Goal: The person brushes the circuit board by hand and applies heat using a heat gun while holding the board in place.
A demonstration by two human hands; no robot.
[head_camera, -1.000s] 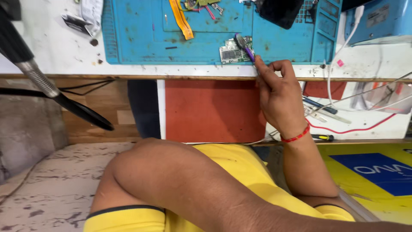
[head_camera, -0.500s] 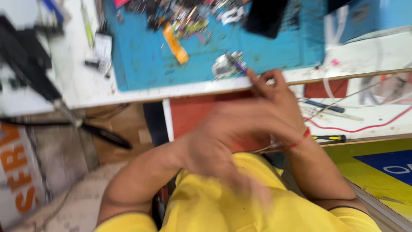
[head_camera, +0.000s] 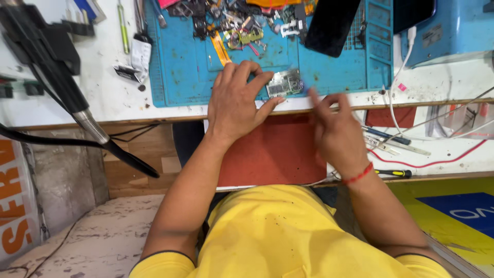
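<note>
Circuit board (head_camera: 284,83), small, lies at near edge of blue mat (head_camera: 329,72) on workbench. Left hand (head_camera: 237,102) spread flat, fingertips touching board's left side. Right hand (head_camera: 334,135) just beside it, fingers loosely curled, blurred; grip unclear.

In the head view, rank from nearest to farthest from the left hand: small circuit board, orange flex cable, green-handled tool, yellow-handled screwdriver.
From the left hand:
1. small circuit board, at its fingertips, right.
2. orange flex cable, just beyond.
3. green-handled tool, far left.
4. yellow-handled screwdriver, lower shelf, right.
</note>
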